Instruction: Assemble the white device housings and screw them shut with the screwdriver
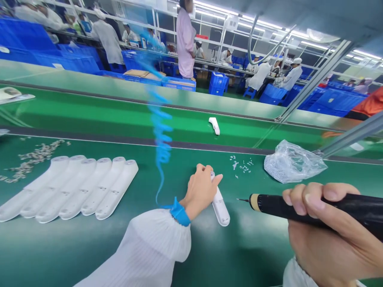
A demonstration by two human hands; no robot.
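My left hand (pixel 201 190) is closed over the upper end of a white plastic housing (pixel 220 209) that lies on the green bench. Its lower end shows below my fingers; the top is mostly covered. A blue wrist strap (pixel 180 213) with a coiled cord circles my left wrist. In my right hand (pixel 326 215) is a black electric screwdriver (pixel 271 203), held level, its thin bit pointing left toward the housing but apart from it. Small screws (pixel 243 165) lie scattered beyond the housing. To the left, several similar white housings (pixel 116 189) lie side by side in a row.
A clear plastic bag (pixel 295 163) of small parts sits at the right. Loose small metal parts (pixel 37 155) are piled at the far left. Across the bench runs a green conveyor belt (pixel 119 117) carrying one white handheld piece (pixel 214 125). A metal post (pixel 317 79) slants on the right.
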